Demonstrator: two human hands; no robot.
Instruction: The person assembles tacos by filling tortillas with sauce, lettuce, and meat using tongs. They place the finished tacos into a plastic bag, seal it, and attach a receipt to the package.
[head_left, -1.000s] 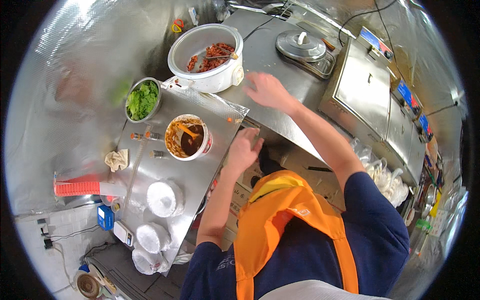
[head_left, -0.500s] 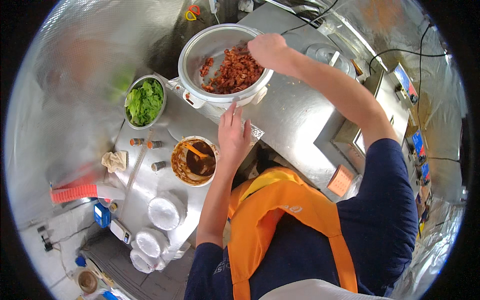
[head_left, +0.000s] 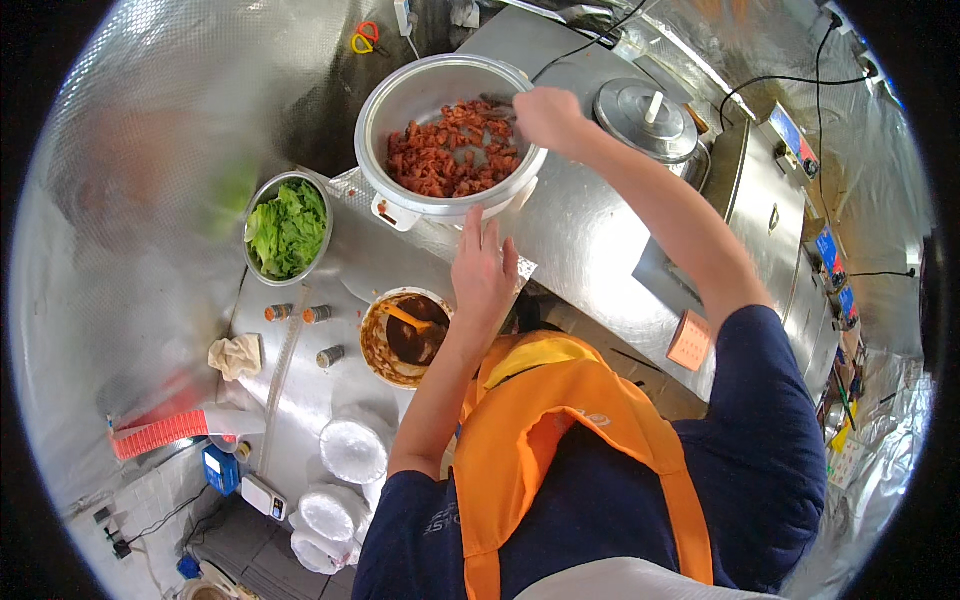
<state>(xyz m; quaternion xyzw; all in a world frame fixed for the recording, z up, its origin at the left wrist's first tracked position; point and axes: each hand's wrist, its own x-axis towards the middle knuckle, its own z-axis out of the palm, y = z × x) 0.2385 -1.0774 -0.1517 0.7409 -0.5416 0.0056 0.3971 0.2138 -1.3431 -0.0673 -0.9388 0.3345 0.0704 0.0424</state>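
A big white-rimmed pot [head_left: 385, 110] with a silvery inside holds chopped reddish-brown meat [head_left: 450, 150]. My right hand [head_left: 550, 118] is closed at the pot's right rim, around a metal utensil [head_left: 497, 108] that reaches into the meat. Only a small part of that utensil shows, so its exact kind is unclear. My left hand [head_left: 484, 272] is open, fingers outstretched, fingertips at the pot's near side; whether they touch it, I cannot tell. Left of that forearm stands a white tub [head_left: 372, 350] of dark brown sauce with an orange-handled utensil [head_left: 407, 317] in it.
A metal bowl of green lettuce [head_left: 288, 230] stands left of the pot. Several small spice jars [head_left: 330, 356], a folded cloth [head_left: 235, 356] and stacked clear plastic containers [head_left: 354, 448] occupy the left table. A round metal lid [head_left: 650, 118] lies to the right. Red-and-yellow scissors [head_left: 364, 38] hang beyond.
The meat has been spread toward the left and near side of the pot, baring part of the bottom. My right hand has shifted slightly; my left hand stays open by the pot.
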